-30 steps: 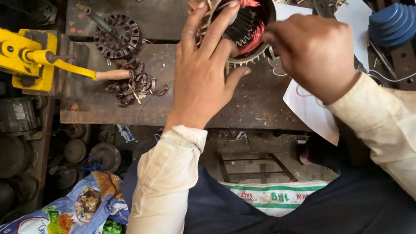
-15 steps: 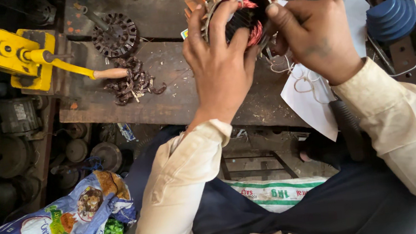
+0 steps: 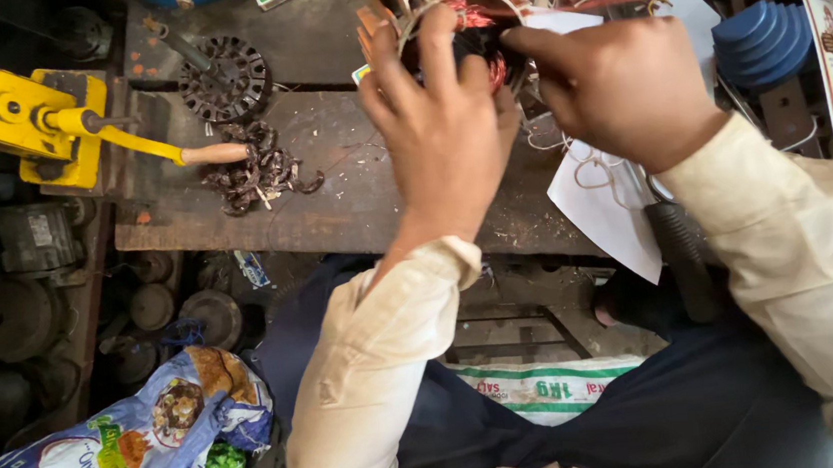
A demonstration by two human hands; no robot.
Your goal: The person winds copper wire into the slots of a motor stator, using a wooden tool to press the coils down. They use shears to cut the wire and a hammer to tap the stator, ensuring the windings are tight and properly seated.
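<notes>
Workbench (image 3: 332, 186): both hands grip red-wound finned stator (image 3: 446, 0).

**A motor repair workshop**

I sit at a worn, stained workbench (image 3: 332, 186) in a cluttered repair shop. A yellow hand-cranked winding tool (image 3: 20, 118) is fixed at its edge, beside a slotted metal core (image 3: 222, 77) and a heap of scrap wire (image 3: 255, 173). Old motor parts (image 3: 16, 309) crowd the floor, and blue stepped pulleys (image 3: 761, 38) stand nearby.

Dark wooden bench (image 3: 352, 184): metal scrap pile (image 3: 255, 173) left of stator (image 3: 446, 0), white paper (image 3: 604, 197) right.
</notes>
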